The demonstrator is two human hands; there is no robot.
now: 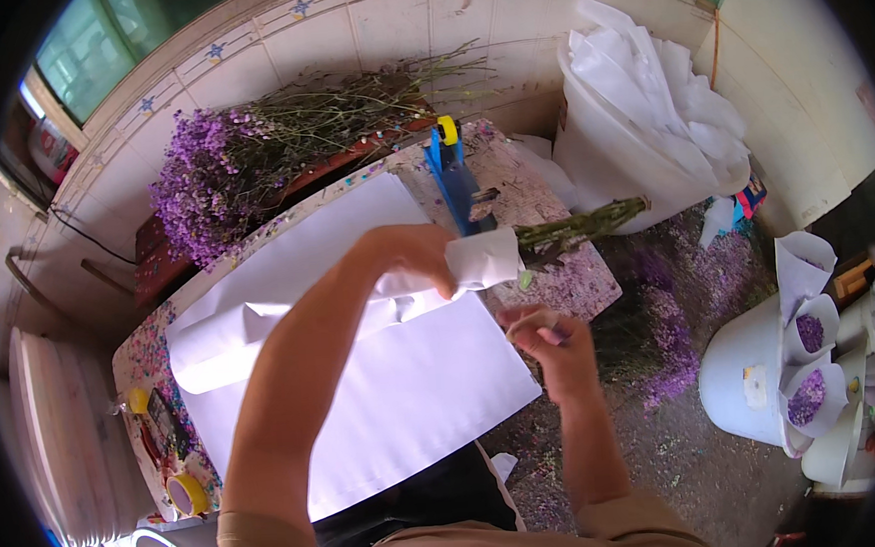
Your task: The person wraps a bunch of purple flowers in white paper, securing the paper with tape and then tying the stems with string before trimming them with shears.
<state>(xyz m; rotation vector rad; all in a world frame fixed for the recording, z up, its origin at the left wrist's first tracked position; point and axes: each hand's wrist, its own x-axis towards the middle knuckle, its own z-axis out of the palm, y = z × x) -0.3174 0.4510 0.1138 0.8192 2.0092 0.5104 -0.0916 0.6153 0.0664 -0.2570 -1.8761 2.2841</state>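
My left hand (418, 256) is closed around a rolled white paper wrap (482, 259), from whose right end a bundle of green stems (585, 225) sticks out. The wrap lies across a stack of large white paper sheets (421, 372) on a work board. Below the stem end, my right hand (550, 334) has its fingers bent together; whether something small is between them cannot be told. Just beyond the wrap stands a blue tape dispenser (451, 182) with a yellow tape roll (447, 130) on top. Any blossoms inside the wrap are hidden.
Purple dried flowers (206, 182) lie behind the board by the tiled wall. A white tub (595, 143) holds white wrapping at the back right. Wrapped flower cones stand in a white bucket (744, 375) at right. A yellow tape roll (186, 493) lies at left. Loose purple flowers (671, 342) cover some floor.
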